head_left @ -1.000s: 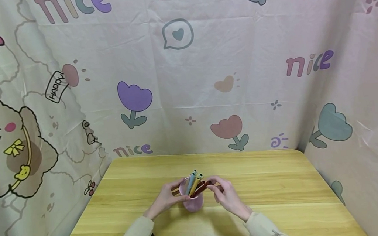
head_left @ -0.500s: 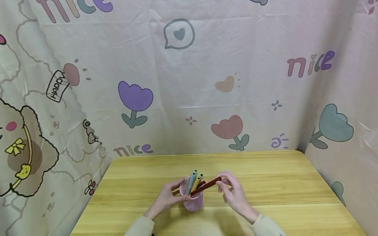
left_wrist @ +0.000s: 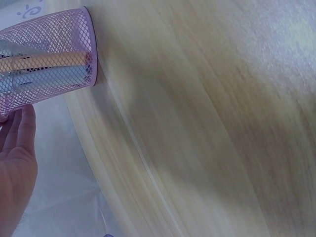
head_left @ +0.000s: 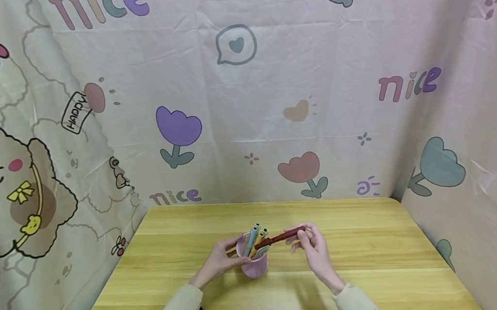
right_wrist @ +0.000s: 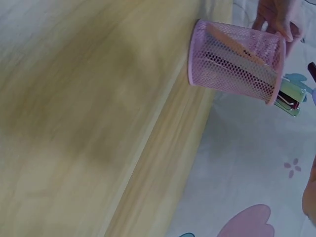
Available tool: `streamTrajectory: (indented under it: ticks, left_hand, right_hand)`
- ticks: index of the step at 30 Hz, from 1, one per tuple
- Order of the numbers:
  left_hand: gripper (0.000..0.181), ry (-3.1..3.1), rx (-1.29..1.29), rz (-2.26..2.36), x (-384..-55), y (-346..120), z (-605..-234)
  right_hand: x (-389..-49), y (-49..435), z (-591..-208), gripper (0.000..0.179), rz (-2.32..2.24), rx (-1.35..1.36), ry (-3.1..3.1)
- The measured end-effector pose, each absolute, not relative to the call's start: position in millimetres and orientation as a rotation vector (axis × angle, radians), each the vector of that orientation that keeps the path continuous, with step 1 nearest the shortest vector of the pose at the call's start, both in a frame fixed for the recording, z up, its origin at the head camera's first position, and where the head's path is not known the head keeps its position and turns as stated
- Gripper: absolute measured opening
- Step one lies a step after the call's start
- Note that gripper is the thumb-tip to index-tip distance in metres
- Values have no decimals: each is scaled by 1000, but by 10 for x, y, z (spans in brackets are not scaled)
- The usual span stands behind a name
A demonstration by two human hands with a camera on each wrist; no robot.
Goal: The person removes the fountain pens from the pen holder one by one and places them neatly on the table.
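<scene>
Since the last frame, the dark-red pen (head_left: 280, 237) moved right and up with my right hand (head_left: 315, 249). Right thumb and fingers pinch its right end — long axis runs leftward, slightly down, other end over the pink mesh pen cup (head_left: 255, 269) mouth. My left hand (head_left: 221, 260) grips the cup, unmoved.

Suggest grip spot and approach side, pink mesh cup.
Probably the round upper wall of the pink mesh cup, wrapped from its left, where the left hand holds it. The blue pen and yellow pen stick out the top, so coming from above looks awkward; the dark red pen in the right hand crosses the right side.
</scene>
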State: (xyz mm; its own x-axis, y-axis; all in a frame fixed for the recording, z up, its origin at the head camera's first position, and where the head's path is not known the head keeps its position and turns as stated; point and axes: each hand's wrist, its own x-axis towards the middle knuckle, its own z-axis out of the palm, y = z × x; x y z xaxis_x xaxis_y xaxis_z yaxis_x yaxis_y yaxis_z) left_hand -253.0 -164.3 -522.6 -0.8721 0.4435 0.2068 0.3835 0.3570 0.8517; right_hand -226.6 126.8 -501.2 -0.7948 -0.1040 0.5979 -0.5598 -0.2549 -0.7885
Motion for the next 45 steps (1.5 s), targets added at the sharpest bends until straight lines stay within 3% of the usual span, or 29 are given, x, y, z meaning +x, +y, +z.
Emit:
streamTrajectory:
  ticks: [13,23,34,45]
  left_hand:
    - [82,2509,776,1599,-2540,-1642,-5231]
    - [83,2492,775,1618,-2539,-1637,-5236]
    - [81,2485,778,1617,-2534,-1639,-5241]
    - [83,2462,742,1646,-2526,-1643,-5233]
  right_hand:
    - [-2265,1371,-4951,36,2343,638,-1660]
    - [-2297,1489,-5026,14,2446,510,-1762]
    - [-2336,1679,-5174,52,2490,496,-1985]
    - [-2387,1823,-5373,55,2437,364,-2151]
